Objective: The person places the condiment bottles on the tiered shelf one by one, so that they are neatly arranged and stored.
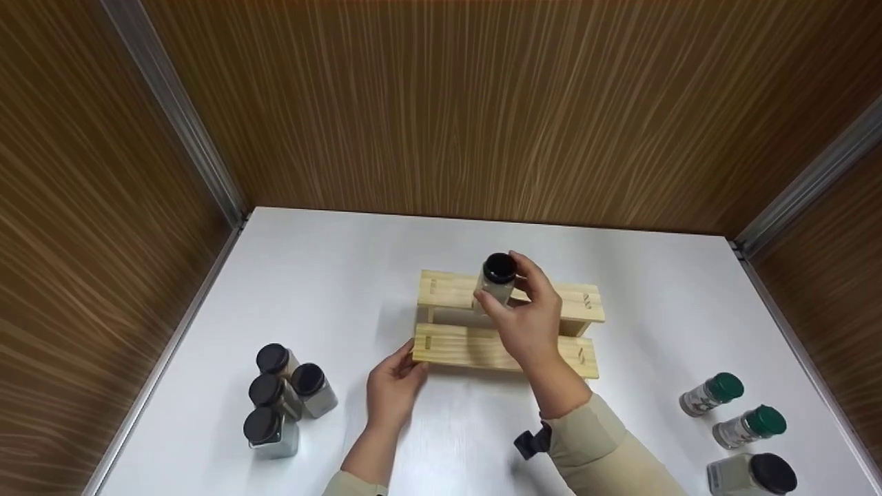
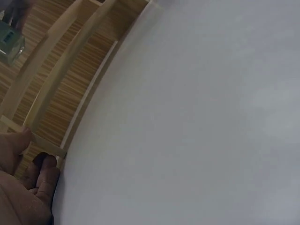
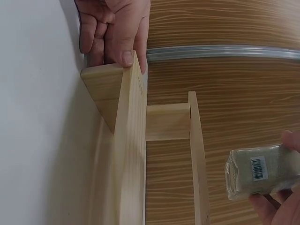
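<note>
Ideally, the right hand, thumb and fingers pinching the black-capped jar above the 2-tier rack, should hold it upright, while the left hand, fingers gripping the rack's left end, prevents sliding.

Left hand at top of the right wrist view: thumb on one end of the pale wooden rack, fingers curled beside the end panel. Rack stands on the white bench; short crosspiece joins its two long boards. Right hand, cut off at the right edge, grips a clear jar, apart from the rack. Jar bears a barcode label. Behind: wood-grain wall, crossed by a metal strip.
</note>
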`<state>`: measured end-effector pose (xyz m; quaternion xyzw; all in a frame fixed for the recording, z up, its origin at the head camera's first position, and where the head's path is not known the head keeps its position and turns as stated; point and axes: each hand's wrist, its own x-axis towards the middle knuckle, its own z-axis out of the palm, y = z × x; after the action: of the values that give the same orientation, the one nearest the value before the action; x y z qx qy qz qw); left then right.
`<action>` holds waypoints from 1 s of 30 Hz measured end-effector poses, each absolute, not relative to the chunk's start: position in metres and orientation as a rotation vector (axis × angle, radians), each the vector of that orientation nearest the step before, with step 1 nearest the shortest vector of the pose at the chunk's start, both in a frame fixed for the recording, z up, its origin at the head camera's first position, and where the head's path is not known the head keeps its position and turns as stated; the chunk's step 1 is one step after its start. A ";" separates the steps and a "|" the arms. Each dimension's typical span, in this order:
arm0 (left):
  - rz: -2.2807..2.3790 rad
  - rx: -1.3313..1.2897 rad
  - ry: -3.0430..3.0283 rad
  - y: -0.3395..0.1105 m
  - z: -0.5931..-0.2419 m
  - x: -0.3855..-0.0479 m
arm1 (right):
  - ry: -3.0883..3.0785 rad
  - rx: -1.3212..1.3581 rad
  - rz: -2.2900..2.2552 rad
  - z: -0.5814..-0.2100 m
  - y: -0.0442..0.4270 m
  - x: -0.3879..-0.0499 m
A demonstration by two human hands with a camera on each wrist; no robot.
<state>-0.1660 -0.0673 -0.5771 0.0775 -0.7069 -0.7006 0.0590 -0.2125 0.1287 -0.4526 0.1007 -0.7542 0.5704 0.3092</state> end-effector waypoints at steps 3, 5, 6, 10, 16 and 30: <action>-2.132 0.214 -2.122 -0.067 -0.578 -0.166 | -2.008 0.286 1.499 -0.452 0.121 -0.219; -2.141 0.214 -2.118 -0.066 -0.578 -0.166 | -2.023 0.287 1.499 -0.452 0.116 -0.223; -2.148 0.217 -2.116 -0.066 -0.578 -0.165 | -2.030 0.288 1.503 -0.452 0.114 -0.224; -2.185 0.239 -2.105 -0.065 -0.576 -0.163 | -2.075 0.298 1.510 -0.453 0.103 -0.229; -2.244 0.238 -2.066 -0.064 -0.573 -0.160 | -2.120 0.324 1.515 -0.453 0.090 -0.233; -2.183 0.201 -2.125 -0.061 -0.576 -0.162 | -2.151 0.278 1.508 -0.451 0.079 -0.244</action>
<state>-0.1619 -0.0607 -0.5761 0.0659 -0.6955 -0.7142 0.0442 -0.2442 0.0787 -0.4512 0.1019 -0.7889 0.5531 0.2475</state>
